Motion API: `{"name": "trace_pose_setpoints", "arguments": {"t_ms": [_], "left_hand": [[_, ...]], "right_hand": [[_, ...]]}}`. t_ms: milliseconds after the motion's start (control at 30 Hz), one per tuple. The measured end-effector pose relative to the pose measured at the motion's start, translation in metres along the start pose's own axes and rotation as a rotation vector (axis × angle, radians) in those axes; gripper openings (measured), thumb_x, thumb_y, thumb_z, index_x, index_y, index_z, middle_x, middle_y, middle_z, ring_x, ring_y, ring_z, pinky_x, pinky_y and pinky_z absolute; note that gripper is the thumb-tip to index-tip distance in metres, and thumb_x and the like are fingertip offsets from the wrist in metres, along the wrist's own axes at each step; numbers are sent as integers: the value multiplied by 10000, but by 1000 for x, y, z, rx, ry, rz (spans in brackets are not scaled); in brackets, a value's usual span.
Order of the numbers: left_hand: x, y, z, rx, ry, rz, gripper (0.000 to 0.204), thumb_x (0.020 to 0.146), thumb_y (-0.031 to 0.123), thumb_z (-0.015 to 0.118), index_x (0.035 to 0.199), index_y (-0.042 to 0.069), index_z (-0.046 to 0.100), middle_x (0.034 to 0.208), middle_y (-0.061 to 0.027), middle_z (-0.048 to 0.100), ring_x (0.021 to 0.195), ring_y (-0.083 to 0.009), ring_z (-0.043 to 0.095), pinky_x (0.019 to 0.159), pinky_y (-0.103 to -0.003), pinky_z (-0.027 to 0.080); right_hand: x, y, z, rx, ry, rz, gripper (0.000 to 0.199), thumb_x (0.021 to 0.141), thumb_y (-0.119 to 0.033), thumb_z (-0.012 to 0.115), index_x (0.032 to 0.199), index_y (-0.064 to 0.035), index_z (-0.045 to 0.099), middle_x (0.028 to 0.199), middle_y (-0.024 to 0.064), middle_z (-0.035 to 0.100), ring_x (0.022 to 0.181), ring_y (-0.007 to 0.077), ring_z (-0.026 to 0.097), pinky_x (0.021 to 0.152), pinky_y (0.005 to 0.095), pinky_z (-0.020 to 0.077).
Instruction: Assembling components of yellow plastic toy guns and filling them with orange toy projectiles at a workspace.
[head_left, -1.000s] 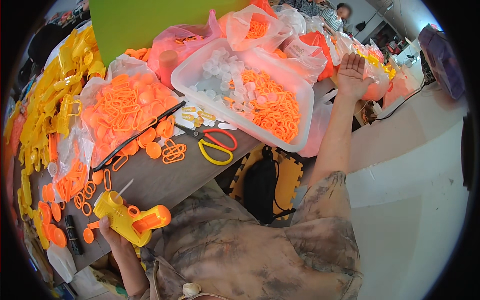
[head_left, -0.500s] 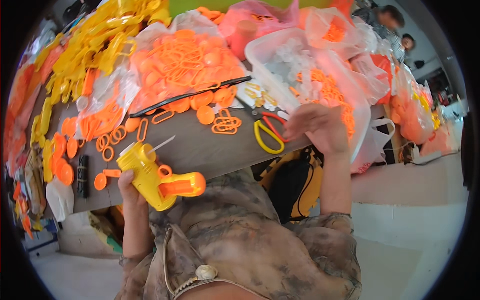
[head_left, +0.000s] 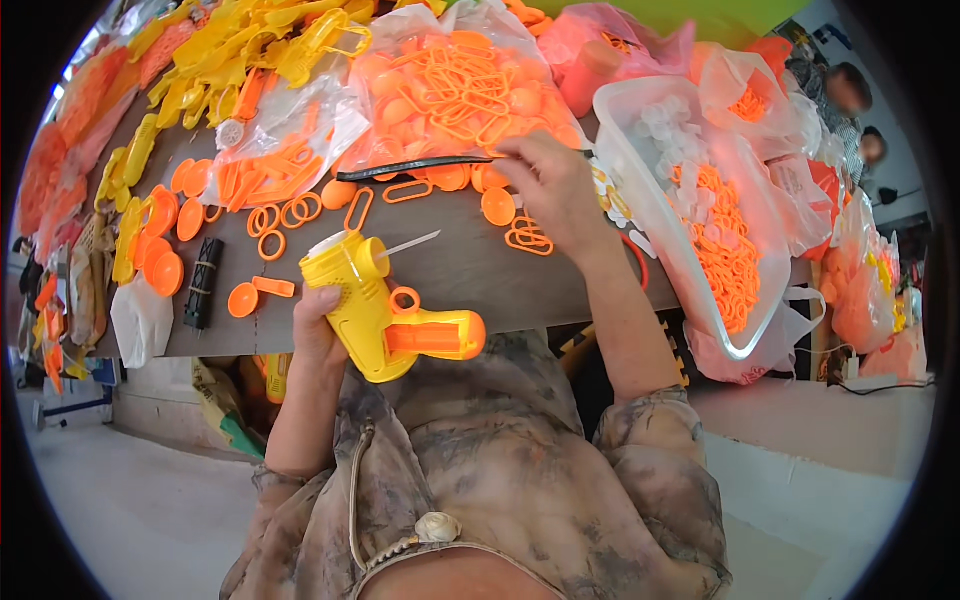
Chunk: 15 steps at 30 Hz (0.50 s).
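A yellow toy gun (head_left: 350, 285) with an orange trigger part and a thin pale rod sticking out of it rests in my left hand (head_left: 318, 322), the fingers closed round its body. It is held over the near edge of the table. Farther off, my right hand (head_left: 560, 195) reaches across the table, thumb and fingertips pinched at a long black strip (head_left: 425, 163). The strip lies along the front of a bag of orange parts (head_left: 450, 90); my right hand covers part of it. Just below that hand are some orange oval links (head_left: 528, 236).
A white plastic bin (head_left: 650, 270) with orange links and clear pieces stands at the right. Orange rings (head_left: 270, 243), spoon-like scoops (head_left: 243, 299) and a tied black bundle (head_left: 204, 283) lie at the left. Yellow parts (head_left: 230, 60) are heaped behind. Two people are at the far right.
My right hand has moved left from beside the bin to the black strip, now covering most of the scissors. My left hand still holds the toy gun. The whole view has shifted.
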<state>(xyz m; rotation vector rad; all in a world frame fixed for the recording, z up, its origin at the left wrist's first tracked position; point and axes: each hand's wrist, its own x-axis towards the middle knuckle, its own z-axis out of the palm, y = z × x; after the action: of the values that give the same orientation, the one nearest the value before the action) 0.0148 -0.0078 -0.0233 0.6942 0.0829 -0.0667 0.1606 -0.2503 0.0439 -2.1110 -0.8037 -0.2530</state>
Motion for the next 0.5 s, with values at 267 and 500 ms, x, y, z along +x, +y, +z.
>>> {"name": "trace_pose_setpoints", "arguments": {"t_ms": [267, 500], "left_hand": [[-1, 2, 7, 19, 52, 46, 645, 682, 217, 651, 1256, -4, 456, 1089, -192, 600, 960, -304, 619, 829, -402, 539], [-2, 9, 28, 95, 13, 51, 607, 656, 175, 689, 1178, -57, 483, 1011, -171, 622, 843, -256, 643, 748, -352, 534]], "right_hand": [[21, 17, -11, -282, 11, 32, 170, 803, -112, 618, 920, 12, 622, 865, 107, 610, 756, 247, 592, 703, 334, 463], [-6, -48, 8, 221, -284, 74, 249, 778, -124, 683, 986, -8, 613, 928, 126, 589, 828, 263, 586, 753, 346, 461]]}}
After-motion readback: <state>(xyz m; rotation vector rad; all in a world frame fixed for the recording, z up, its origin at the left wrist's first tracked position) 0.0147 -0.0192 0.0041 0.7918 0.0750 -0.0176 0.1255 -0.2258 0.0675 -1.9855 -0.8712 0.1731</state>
